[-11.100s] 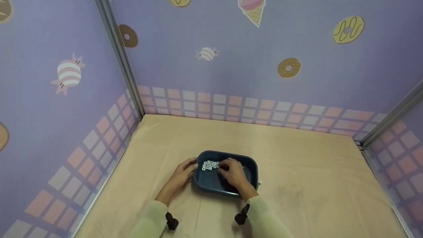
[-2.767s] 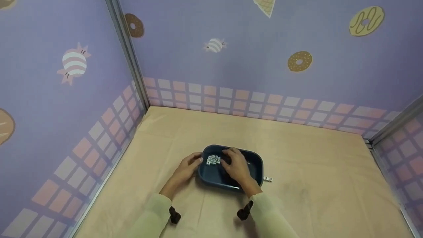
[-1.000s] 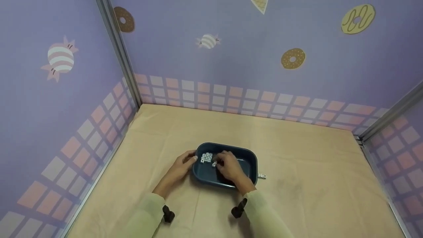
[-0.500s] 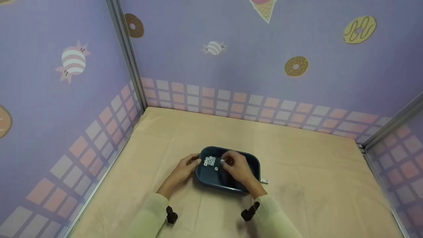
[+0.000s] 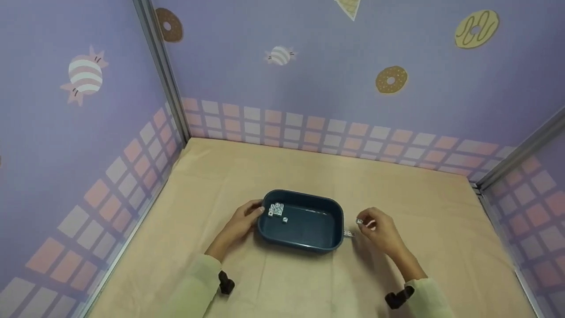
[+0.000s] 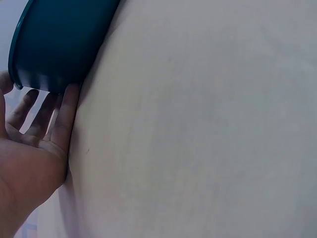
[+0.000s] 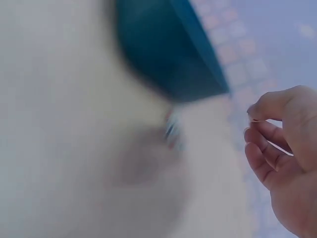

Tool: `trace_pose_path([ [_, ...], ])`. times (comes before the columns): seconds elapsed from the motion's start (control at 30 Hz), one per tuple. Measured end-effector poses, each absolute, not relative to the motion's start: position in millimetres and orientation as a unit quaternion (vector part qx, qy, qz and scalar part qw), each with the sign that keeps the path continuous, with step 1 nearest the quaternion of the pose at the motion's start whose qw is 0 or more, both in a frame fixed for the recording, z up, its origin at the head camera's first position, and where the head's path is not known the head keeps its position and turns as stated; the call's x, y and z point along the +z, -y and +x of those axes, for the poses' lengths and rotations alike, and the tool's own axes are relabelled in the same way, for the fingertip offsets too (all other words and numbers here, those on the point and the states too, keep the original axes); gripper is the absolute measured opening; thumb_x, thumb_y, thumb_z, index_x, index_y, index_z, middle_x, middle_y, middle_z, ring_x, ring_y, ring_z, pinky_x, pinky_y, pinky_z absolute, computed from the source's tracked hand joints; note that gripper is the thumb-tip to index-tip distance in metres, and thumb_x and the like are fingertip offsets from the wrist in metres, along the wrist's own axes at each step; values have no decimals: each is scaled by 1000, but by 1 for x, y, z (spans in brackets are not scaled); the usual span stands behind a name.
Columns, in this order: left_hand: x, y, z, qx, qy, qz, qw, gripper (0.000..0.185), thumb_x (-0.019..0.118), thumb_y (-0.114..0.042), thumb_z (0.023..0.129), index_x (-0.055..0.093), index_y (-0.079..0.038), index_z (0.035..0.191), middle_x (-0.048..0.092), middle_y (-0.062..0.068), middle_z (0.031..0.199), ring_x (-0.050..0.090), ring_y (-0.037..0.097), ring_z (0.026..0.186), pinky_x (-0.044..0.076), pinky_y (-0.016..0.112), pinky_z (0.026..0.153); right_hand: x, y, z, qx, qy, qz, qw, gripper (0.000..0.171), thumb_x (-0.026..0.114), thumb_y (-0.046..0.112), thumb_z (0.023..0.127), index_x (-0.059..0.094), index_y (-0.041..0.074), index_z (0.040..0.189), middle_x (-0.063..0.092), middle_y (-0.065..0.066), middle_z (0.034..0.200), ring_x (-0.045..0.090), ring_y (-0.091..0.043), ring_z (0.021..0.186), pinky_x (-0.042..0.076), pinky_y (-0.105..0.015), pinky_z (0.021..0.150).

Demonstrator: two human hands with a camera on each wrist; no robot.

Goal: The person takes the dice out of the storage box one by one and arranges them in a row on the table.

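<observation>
No legible text, labels, brands or numbers anywhere. Small white cubes (image 5: 276, 209) in the blue tray (image 5: 304, 240) carry dark marks, too small to read. Walls show only printed donuts, candies and an ice-cream cone, no lettering.

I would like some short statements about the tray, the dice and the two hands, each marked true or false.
1. The left hand touches the left end of the blue tray. True.
2. The right hand is inside the tray. False: it is over the cloth, right of the tray.
3. A cluster of white dice lies in the tray's far left corner. True.
4. The tray is turned upside down. False: it stands open side up.
5. Small dice lie on the cloth beside the tray's right end. True.
</observation>
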State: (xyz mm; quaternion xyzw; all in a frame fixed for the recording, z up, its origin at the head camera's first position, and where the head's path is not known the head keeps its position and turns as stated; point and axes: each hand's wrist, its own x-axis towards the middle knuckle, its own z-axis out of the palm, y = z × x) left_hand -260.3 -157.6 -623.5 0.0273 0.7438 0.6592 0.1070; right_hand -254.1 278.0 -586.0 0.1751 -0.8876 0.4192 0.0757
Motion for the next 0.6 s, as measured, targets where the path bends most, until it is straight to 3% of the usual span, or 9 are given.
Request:
trace_pose_path([
  [0.2, -623, 157, -261, 662, -742, 32, 100, 50, 60, -35, 110, 55, -11, 153, 54, 15, 153, 60, 32, 131, 57, 43, 98, -611, -296, -242, 401, 908, 122, 18, 21, 76, -11, 88, 71, 6, 101, 70, -4, 98, 66, -20, 92, 58, -37, 82],
  [0.37, -624, 158, -261, 668, -737, 33, 96, 49, 61, -33, 110, 55, -10, 152, 55, 16, 152, 58, 33, 134, 55, 43, 100, -619, -294, -241, 394, 909, 135, 17, 18, 78, -7, 90, 74, 7, 101, 69, -4, 97, 64, -17, 88, 56, -30, 78],
  [0.6, -624, 157, -261, 682, -724, 41, 99, 49, 60, -28, 110, 54, -4, 152, 54, 21, 152, 55, 38, 136, 55, 45, 101, -627, -289, -242, 373, 914, 156, 25, 21, 78, -8, 89, 75, 9, 101, 67, -3, 96, 61, -16, 85, 53, -31, 77],
])
